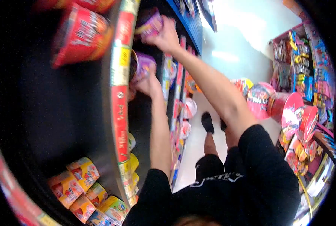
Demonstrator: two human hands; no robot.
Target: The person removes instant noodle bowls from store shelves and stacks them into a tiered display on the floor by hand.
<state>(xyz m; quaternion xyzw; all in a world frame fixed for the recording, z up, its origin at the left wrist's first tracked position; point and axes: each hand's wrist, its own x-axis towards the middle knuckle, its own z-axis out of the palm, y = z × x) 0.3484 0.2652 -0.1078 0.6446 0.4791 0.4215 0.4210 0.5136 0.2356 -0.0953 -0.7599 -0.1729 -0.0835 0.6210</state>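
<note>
My right hand point(165, 37) reaches into the shelf at the top, its fingers wrapped round a purple noodle cup point(150, 23). Below it, my left hand point(147, 83) grips a second purple noodle cup point(144, 64), which lies tilted on its side with its rim towards the shelf edge. Both cups are partly covered by my fingers and blurred. On the shelf level above sits a red noodle cup point(81, 34), left of the price-label strip point(119, 109).
Orange and yellow packs point(83, 174) are stacked at the shelf's lower left. Pink and red tubs point(284, 105) stand behind my right arm. A rack of snack packets point(300, 56) lines the aisle's right side. The pale floor point(228, 45) runs between.
</note>
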